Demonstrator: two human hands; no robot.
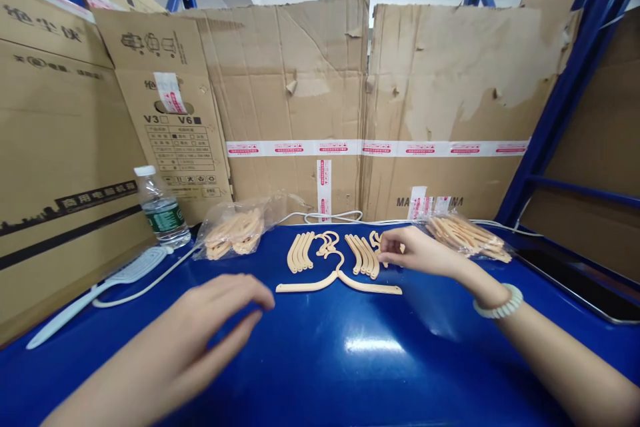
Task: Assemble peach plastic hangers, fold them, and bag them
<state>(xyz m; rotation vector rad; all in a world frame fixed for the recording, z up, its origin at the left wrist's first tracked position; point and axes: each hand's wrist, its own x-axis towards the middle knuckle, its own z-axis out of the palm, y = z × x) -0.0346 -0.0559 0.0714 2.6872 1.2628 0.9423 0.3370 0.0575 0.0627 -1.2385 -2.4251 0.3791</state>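
Observation:
My left hand [215,320] hovers above the near left of the blue table, thumb and fingers apart, holding nothing. My right hand [407,250] is over the right group of pieces, with thumb and forefinger curled together; what is between the tips is hidden. Beside its fingertips lie several curved hanger arms [364,257] and partly covered hook pieces [374,239]. A matching row of hanger arms [301,252] and a few hooks [327,241] lie further left. In front, two arms and a hook are laid out as a hanger [310,287].
Clear bags of wooden pieces stand left [233,233] and right [467,235]. A water bottle [163,210], a pale hairbrush [105,287] and a dark phone [575,283] lie around the blue table [350,380]. Cardboard [290,93] walls the back; a white cable [330,215] runs along it.

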